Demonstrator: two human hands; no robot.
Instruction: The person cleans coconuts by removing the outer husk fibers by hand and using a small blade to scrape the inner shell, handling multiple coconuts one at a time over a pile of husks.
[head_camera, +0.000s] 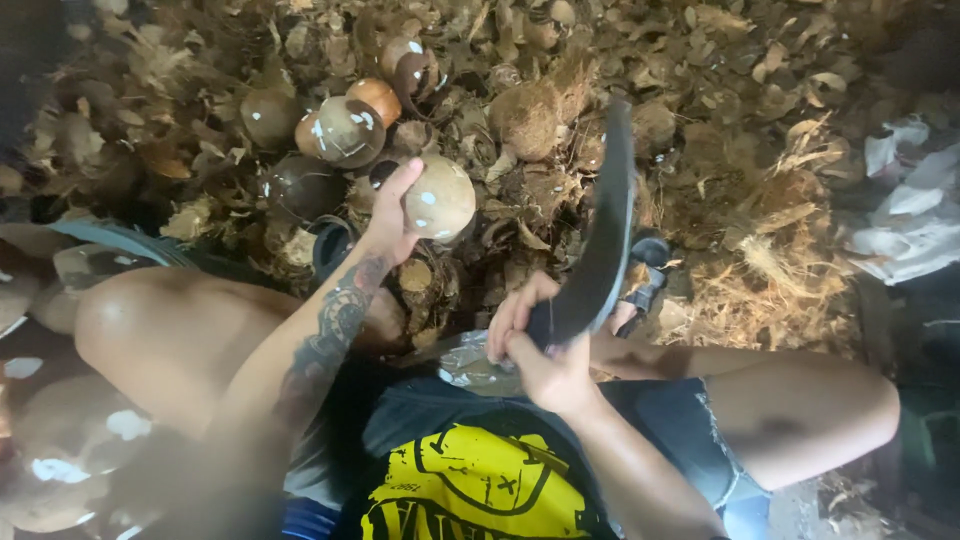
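A rounded, pale-brown peeled coconut (438, 197) is grasped from the side by the left hand (385, 222). A dark curved blade (600, 250) is clenched at its handle by the right hand (545, 350), just right of the coconut. Beyond, several smooth peeled coconuts (340, 130) are heaped, some still hairy, amid dry fibrous husk scraps (760, 220).

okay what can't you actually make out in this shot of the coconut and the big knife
Head view:
- Knife handle: hidden inside the right hand.
- Coconut near side: covered by the left hand.
- Shiny piece in the lap: mostly hidden behind the right hand.
- White material: cut off by the right edge, blurred.
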